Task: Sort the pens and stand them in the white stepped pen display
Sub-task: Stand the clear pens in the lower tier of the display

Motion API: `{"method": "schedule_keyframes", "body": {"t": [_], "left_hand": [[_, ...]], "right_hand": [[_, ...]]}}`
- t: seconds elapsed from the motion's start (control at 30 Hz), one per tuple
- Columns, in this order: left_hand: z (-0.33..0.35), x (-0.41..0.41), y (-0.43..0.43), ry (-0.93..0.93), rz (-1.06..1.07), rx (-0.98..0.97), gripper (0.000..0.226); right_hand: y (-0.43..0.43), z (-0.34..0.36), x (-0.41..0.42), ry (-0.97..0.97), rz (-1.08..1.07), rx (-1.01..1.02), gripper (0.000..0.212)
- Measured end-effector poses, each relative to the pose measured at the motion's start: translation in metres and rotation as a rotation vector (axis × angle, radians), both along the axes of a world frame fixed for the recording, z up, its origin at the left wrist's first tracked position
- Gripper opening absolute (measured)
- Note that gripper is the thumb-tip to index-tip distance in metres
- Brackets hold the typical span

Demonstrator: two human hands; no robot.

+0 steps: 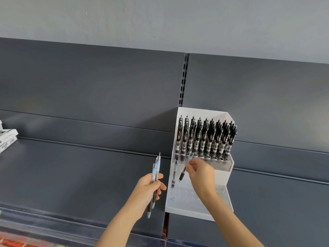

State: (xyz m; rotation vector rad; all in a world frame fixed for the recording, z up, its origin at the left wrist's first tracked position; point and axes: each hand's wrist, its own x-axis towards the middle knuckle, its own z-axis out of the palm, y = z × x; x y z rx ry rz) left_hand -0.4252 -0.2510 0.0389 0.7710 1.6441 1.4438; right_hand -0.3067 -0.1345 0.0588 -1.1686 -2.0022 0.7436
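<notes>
The white stepped pen display [195, 211] stands on a dark grey shelf. Several black pens [206, 138] fill its upper step. One pen [175, 172] stands alone at the left of the lower step. My right hand [201, 173] pinches a black-gripped pen [183, 172] tilted, tip down, just above the lower step's holes. To the display's left, my left hand [149, 189] grips a small bunch of clear pens [155, 177], points downward.
The dark grey shelf [80, 175] runs left and right of the display, with a back panel behind. White boxes [7, 138] are stacked at the far left edge. A clear plastic rail [53, 227] lines the shelf's front.
</notes>
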Motion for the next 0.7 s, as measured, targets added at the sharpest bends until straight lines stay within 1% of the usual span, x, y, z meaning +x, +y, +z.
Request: {"method": "schedule_keyframes", "body": {"t": [0.17,0.3,0.47,0.6,0.7], "left_hand": [[-0.001,-0.001,-0.003,0.047,0.000,-0.003,0.014],[-0.001,-0.002,-0.004,0.040,0.005,0.006,0.010],[-0.002,-0.001,-0.002,-0.011,0.036,0.054,0.009],[0.000,-0.001,-0.003,-0.068,0.038,0.090,0.011],[0.003,0.001,-0.002,-0.093,0.027,0.103,0.012]], "right_hand": [[0.000,-0.015,-0.011,-0.265,0.043,0.027,0.020],[-0.001,-0.017,-0.014,-0.334,0.019,0.030,0.022],[-0.003,-0.018,-0.014,-0.321,0.008,0.023,0.021],[-0.002,-0.016,-0.007,-0.222,0.021,-0.075,0.020],[-0.005,-0.011,0.003,-0.165,0.015,-0.043,0.024]]}}
